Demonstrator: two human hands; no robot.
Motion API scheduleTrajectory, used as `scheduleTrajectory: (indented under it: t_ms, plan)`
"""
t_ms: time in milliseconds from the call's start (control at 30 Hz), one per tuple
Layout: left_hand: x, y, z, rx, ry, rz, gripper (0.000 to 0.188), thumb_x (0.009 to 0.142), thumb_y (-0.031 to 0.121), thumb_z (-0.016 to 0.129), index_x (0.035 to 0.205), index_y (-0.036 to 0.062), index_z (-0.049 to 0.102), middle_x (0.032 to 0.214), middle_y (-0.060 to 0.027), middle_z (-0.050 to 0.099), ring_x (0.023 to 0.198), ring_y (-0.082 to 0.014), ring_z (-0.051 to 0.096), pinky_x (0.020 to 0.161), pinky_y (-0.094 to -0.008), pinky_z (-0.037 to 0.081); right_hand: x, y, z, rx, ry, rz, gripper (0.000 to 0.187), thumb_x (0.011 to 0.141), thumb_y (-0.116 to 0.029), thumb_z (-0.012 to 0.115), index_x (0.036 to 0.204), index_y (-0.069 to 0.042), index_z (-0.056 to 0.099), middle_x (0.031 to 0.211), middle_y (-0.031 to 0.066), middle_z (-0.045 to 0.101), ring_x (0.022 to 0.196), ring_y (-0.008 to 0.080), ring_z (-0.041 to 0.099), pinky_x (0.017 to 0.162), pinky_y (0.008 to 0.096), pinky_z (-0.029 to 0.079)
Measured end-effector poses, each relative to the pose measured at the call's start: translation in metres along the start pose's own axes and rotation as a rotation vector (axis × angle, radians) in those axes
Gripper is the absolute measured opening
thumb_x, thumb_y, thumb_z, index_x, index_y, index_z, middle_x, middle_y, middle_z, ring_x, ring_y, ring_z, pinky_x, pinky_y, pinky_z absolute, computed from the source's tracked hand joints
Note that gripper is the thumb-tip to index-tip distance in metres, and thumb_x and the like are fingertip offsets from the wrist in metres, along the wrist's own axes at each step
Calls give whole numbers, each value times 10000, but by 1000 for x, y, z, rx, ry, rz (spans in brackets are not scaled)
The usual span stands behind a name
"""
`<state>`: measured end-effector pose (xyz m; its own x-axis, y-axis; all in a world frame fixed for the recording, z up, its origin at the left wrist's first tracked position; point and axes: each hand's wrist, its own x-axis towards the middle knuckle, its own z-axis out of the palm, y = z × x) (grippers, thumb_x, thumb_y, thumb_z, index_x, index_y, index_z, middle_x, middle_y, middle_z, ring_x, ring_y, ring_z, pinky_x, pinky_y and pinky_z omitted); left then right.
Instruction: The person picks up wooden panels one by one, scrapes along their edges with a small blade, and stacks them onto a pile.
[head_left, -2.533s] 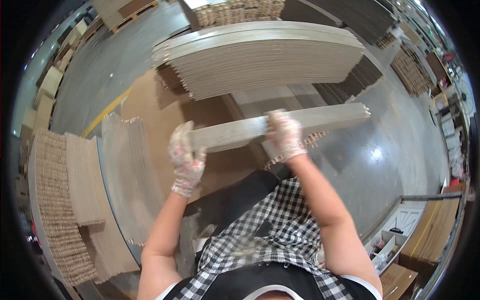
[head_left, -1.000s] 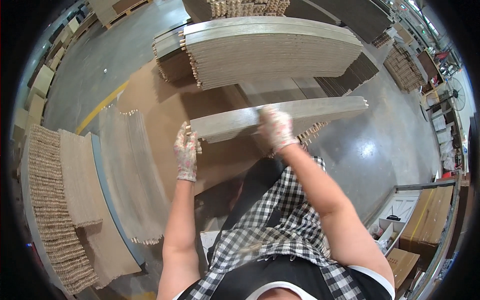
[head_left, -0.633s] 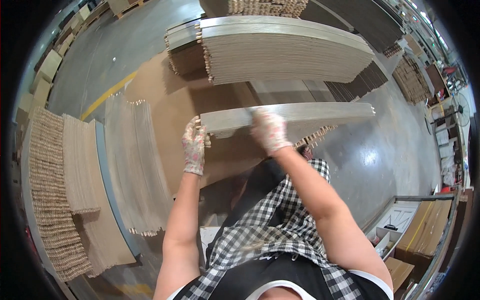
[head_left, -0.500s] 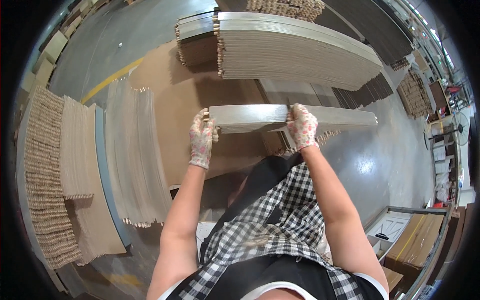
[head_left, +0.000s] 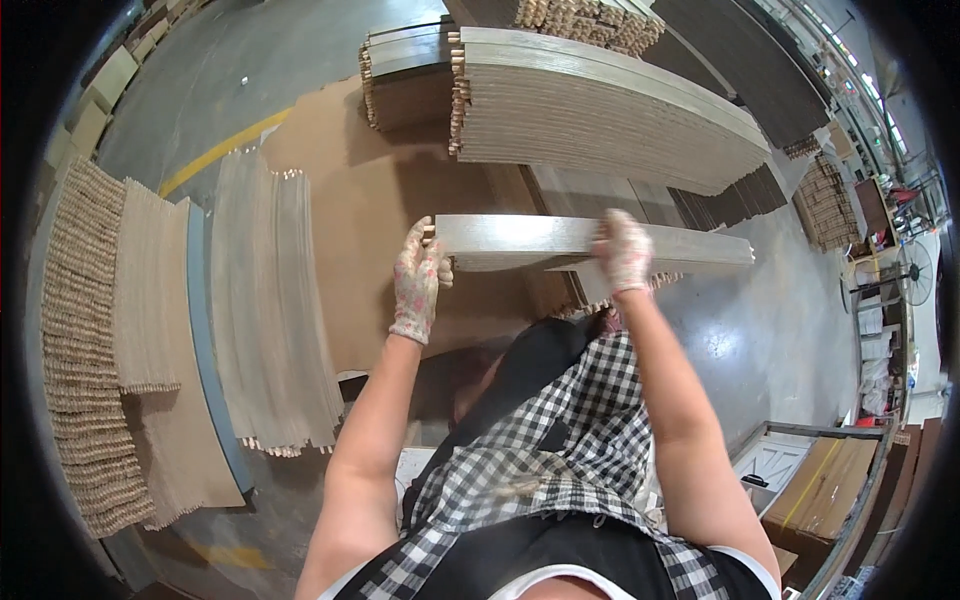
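Note:
I hold a long pale grey wooden panel point(head_left: 520, 238) level in front of my chest. My left hand point(head_left: 418, 281), in a patterned glove, grips its left end, where small dowel pegs stick out. My right hand point(head_left: 624, 250), gloved too, is closed over the panel's top edge near its middle. The panel's right end reaches out over the grey floor. Just beyond it lies a big stack of like panels point(head_left: 610, 110) with rows of pegs along the left side.
Brown cardboard sheeting point(head_left: 350, 200) covers the floor under the panel. More grey panel stacks point(head_left: 275, 310) and pale slatted stacks point(head_left: 95, 340) lie to my left. Dark board stacks point(head_left: 740, 60) sit far right, cardboard boxes point(head_left: 825, 490) at lower right. A yellow floor line point(head_left: 215, 152) runs at upper left.
The panel has swung from tilted to nearly level and come a little lower toward my chest. My left hand has shifted right along with the panel's left end; both hands kept their hold.

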<state>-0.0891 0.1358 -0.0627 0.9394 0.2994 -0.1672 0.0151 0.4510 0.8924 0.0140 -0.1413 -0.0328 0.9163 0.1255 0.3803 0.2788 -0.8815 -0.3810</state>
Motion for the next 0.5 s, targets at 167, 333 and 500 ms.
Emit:
scheduleTrajectory:
  t_ms: [167,333,500]
  plan:
    - [-2,-30,-22,165,77,238,414,992,285,330,1283,30,475,1133,-103,583,978,-199,579,865,-345,483,-24,-194,67,64,-382,-266,97,711,-108,612,801,-80,588,768,138,615,723,285,648,587,394,523]
    - [-25,-21,-28,1057,218,548,422,959,216,426,1310,-19,406,1065,-89,556,884,-145,520,815,-321,447,-21,-183,50,211,-280,-395,137,713,-117,600,836,-73,558,807,111,586,722,277,635,564,397,509]
    - [-13,18,80,495,96,849,406,959,151,400,1321,-32,380,1232,-130,495,1146,-208,464,994,-352,364,-6,-113,37,139,-262,-276,132,728,-118,589,848,-64,592,857,152,611,755,282,656,578,385,524]
